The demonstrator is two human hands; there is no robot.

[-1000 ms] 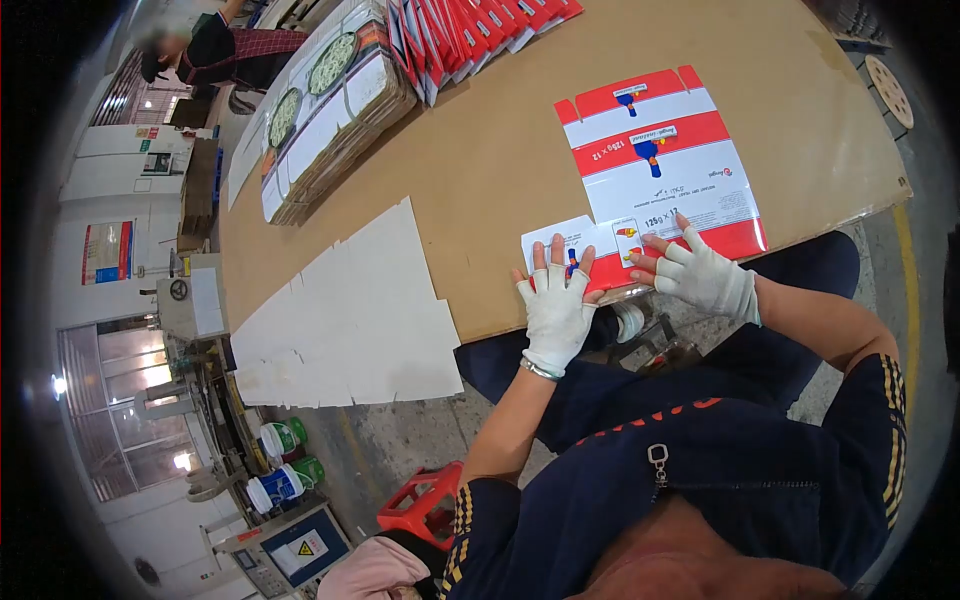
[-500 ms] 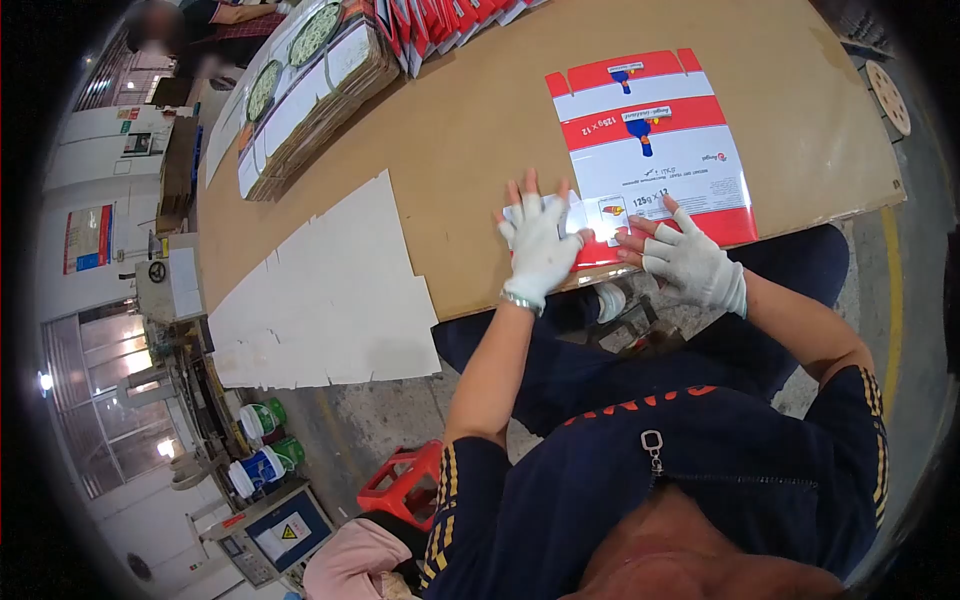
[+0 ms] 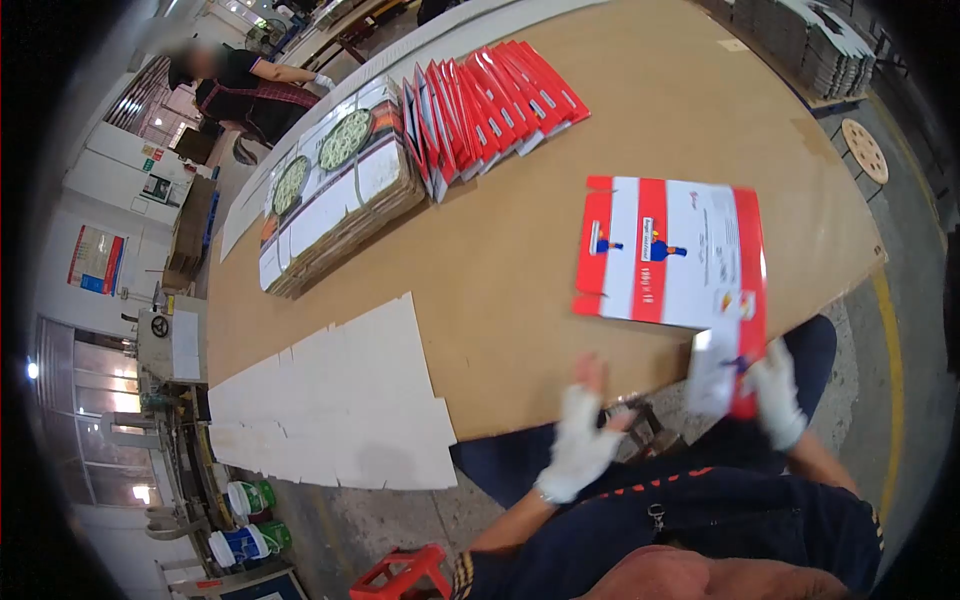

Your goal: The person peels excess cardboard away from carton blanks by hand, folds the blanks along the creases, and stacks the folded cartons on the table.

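Note:
A flat red-and-white printed carton lies at the near right of the table, with a narrower flap end reaching past the front edge. My right hand, in a white fingerless glove, grips the outer side of that end; its fingers are partly hidden and blurred. To the left, my gloved left hand is in the air by the table's front edge, apart from the carton. Its fingers are spread and nothing is in them.
Red-and-white folded cartons lean in a row at the back beside a strapped bundle of printed cardboard. A pale cardboard sheet covers the table's left corner. A person stands beyond; a red stool is below.
The carton has turned about a quarter turn, its flap end now over the front edge. My left hand has come off it and moved back; my right hand has shifted to that end.

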